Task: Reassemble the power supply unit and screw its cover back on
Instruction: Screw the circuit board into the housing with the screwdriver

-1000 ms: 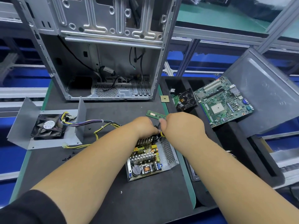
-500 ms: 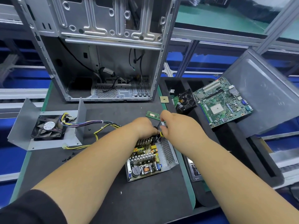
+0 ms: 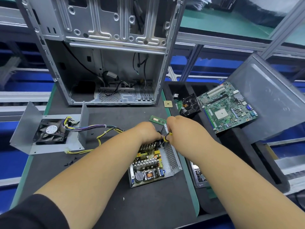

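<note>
The open power supply base [image 3: 171, 160] lies on the black mat with its circuit board [image 3: 148, 167] exposed. My left hand [image 3: 147, 132] rests curled at the board's far end, its fingertips hidden. My right hand [image 3: 183, 129] grips a black and yellow screwdriver [image 3: 166, 138] pointing down at the base's far corner. The grey metal cover [image 3: 49, 129] with its black fan [image 3: 51, 132] lies to the left. A bundle of coloured wires [image 3: 99, 129] joins the cover to the base. Small black screws [image 3: 71, 161] lie loose in front of the cover.
An empty computer case [image 3: 113, 52] stands at the back. A RAM stick [image 3: 157, 120] and a CPU chip [image 3: 168, 104] lie near my hands. On the right, a black foam tray [image 3: 244, 156] holds a motherboard [image 3: 227, 106], a cooler fan [image 3: 191, 104] and a grey side panel [image 3: 270, 100].
My right hand has lifted slightly and turned at the screwdriver handle. My left hand and the power supply base have stayed in place.
</note>
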`<action>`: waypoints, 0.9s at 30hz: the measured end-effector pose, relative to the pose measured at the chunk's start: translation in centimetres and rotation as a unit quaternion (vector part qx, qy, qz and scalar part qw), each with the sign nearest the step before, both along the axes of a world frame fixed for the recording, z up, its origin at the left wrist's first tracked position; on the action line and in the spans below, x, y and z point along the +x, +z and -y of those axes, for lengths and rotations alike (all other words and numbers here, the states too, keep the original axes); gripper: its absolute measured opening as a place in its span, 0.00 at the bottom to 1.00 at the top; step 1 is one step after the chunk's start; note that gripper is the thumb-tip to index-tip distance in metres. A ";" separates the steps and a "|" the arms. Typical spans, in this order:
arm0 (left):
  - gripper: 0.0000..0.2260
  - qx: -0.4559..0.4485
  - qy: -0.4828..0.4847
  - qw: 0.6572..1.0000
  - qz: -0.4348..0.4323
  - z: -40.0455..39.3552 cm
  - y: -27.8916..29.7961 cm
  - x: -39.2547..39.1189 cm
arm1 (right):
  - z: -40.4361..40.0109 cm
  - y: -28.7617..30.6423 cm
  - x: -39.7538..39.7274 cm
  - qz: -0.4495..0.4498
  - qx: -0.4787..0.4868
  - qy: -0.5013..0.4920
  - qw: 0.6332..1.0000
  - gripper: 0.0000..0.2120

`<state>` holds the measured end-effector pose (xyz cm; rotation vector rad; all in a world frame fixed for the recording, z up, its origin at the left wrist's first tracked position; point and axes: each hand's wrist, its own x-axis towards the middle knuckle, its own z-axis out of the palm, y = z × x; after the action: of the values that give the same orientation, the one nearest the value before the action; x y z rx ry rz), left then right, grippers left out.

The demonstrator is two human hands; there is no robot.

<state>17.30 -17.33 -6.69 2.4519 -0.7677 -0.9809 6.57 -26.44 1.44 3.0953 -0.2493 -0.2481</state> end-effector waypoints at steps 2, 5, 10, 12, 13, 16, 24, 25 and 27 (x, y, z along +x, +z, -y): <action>0.19 0.002 -0.004 1.000 0.001 0.0 0.1 0.0 | 0.0 -0.2 0.5 -0.009 -0.027 -0.004 1.000 0.13; 0.21 -0.003 -0.004 1.000 0.004 -0.1 0.3 -0.2 | -0.1 -0.7 0.7 0.006 -0.076 -0.015 0.997 0.11; 0.20 0.000 -0.003 1.000 0.012 -0.1 0.2 -0.2 | -0.5 -1.2 0.4 0.026 -0.111 -0.033 0.993 0.13; 0.18 0.003 -0.002 1.000 0.009 0.0 0.3 -0.2 | -0.6 -0.9 0.3 0.020 -0.094 -0.035 0.995 0.12; 0.15 0.005 -0.005 1.000 0.005 0.0 0.3 -0.2 | -0.6 -0.6 0.2 0.021 -0.076 -0.032 0.996 0.11; 0.11 0.003 -0.010 1.000 -0.002 0.0 0.3 0.0 | -0.3 0.3 -0.1 0.004 0.029 0.001 1.000 0.11; 0.17 0.009 -0.022 1.000 0.016 -0.1 0.6 -0.2 | 0.6 0.9 0.4 -0.012 0.009 0.013 1.000 0.12; 0.17 0.007 -0.020 1.000 0.014 -0.1 0.5 -0.2 | 0.5 0.6 0.5 -0.003 -0.015 0.014 1.000 0.13; 0.19 0.006 -0.015 1.000 0.010 -0.1 0.5 -0.2 | 0.2 0.0 0.3 0.018 -0.053 0.007 0.998 0.13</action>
<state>17.07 -17.24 -6.20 2.4708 -0.8096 -0.9771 6.89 -26.65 1.39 2.9974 -0.2336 -0.1731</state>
